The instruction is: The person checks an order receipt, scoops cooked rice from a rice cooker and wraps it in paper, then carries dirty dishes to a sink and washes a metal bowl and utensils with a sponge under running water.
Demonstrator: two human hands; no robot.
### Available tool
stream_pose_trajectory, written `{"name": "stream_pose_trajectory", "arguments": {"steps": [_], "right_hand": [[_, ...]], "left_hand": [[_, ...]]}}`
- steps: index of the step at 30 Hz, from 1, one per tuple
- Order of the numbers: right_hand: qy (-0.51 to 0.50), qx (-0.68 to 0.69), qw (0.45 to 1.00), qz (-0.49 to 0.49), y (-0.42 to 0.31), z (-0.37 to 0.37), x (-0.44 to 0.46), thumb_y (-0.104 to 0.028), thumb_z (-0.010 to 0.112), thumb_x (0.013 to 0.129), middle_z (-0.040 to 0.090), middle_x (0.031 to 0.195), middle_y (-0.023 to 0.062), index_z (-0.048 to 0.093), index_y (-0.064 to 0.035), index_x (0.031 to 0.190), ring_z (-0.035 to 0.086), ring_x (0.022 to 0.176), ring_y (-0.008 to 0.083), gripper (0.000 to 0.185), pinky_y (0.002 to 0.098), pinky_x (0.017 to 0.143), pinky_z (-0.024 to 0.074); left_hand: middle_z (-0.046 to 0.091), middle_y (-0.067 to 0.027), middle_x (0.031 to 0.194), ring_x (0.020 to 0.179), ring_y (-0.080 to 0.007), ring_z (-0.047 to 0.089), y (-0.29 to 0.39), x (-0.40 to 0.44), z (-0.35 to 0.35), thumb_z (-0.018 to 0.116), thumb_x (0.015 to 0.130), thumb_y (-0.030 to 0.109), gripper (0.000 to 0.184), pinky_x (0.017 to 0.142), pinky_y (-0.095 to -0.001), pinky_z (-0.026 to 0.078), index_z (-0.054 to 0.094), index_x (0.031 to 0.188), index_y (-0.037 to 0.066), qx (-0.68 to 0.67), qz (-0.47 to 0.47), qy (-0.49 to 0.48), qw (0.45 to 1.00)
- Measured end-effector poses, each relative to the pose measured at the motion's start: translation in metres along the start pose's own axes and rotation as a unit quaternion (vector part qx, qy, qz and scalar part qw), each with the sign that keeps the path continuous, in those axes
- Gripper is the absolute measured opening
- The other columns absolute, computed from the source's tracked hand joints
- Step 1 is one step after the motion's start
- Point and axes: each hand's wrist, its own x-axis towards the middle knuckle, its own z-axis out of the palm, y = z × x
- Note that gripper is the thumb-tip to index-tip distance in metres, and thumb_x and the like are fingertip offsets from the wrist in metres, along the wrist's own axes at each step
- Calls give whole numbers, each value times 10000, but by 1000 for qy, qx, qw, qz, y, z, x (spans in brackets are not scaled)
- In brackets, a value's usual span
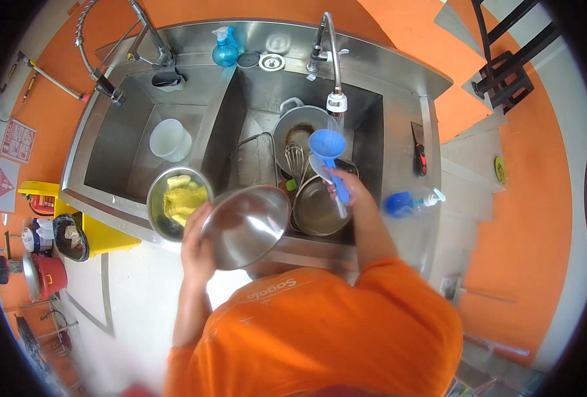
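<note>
My left hand (198, 243) grips the rim of a shiny metal bowl (244, 228), tilted at the sink's front edge. In my right hand (346, 186) are a blue ladle (328, 143) and a pale spoon (320, 168). The ladle's cup is under the running white-headed faucet (337, 102). Below, in the right basin, sit a large grey pot (287, 129) with brown residue, a whisk (294, 157), a metal basket (256, 162) and a metal pot (320, 210). A smaller steel bowl (157, 215) with yellow cloths (185, 198) stands left of my left hand.
In the left basin is a white tub (170, 140), with a spring faucet (108, 89) overhead. A blue spray bottle (225, 49) stands on the back ledge. On the right counter lie a red-handled knife (420, 155) and a blue pump bottle (406, 204). A yellow bin (101, 231) stands left.
</note>
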Motion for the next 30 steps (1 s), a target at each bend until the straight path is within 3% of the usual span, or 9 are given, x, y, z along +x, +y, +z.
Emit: {"name": "stream_pose_trajectory", "arguments": {"steps": [4,5,7,9,12,16,18,21,30], "right_hand": [[75,-101,992,-13,-2,0,-14,-226,572,825,518,797,98,528,-121,1118,516,616,169,314,316,488,433],[221,-276,929,-111,-1,0,-15,-187,576,798,505,868,130,484,-139,1165,525,720,244,381,368,577,440],[463,-560,628,-278,0,0,-17,-107,584,746,480,1010,193,394,-176,1258,543,930,393,551,473,757,456],[511,-639,508,-271,-23,-1,-17,-99,605,727,428,1095,187,351,-214,1294,553,930,396,631,460,763,463],[525,-632,479,-310,-74,11,-9,-90,604,728,491,1011,188,326,-189,1318,573,856,381,660,451,741,469],[558,-455,528,-449,-149,7,33,-95,598,749,544,884,145,398,-80,1237,591,732,293,527,407,665,480],[308,-271,805,-428,-191,-20,69,-117,617,761,566,773,95,469,-11,1094,564,655,204,380,340,605,468],[107,-80,877,-462,-229,12,90,-142,619,786,566,756,68,508,-18,973,533,636,137,250,277,554,439],[85,-105,848,-512,-297,55,162,-171,632,819,592,958,110,478,-12,1113,591,813,209,368,351,718,479]], "left_hand": [[459,-129,1284,1243,-244,381,1,1,-2,296,642,-154,627,1058,-341,232,503,1210,13,8,-8,0,1000],[459,-129,1284,1243,-244,381,0,1,-2,296,642,-154,627,1058,-341,232,503,1210,13,7,-7,0,1000],[463,-134,1279,1241,-248,384,-2,2,-1,301,644,-147,620,1056,-341,238,502,1210,9,2,-13,0,1000],[464,-137,1277,1239,-249,385,-3,3,-1,303,646,-144,612,1055,-340,239,505,1205,5,9,-11,-3,1000],[472,-148,1262,1216,-269,406,0,7,-1,381,691,-127,540,1036,-345,273,522,1191,21,15,-6,4,1000],[486,-158,1237,1180,-295,436,6,13,2,543,748,-81,447,999,-356,330,538,1176,44,19,-6,27,999],[490,-162,1230,1170,-300,445,5,14,2,559,748,-73,443,989,-359,342,539,1174,45,34,9,42,999],[501,-175,1212,1140,-310,470,5,18,6,553,754,-81,431,968,-363,365,541,1167,42,61,18,79,995],[504,-183,1203,1119,-309,486,5,50,32,454,723,-153,467,954,-341,369,559,1140,29,36,-41,53,997]]}}
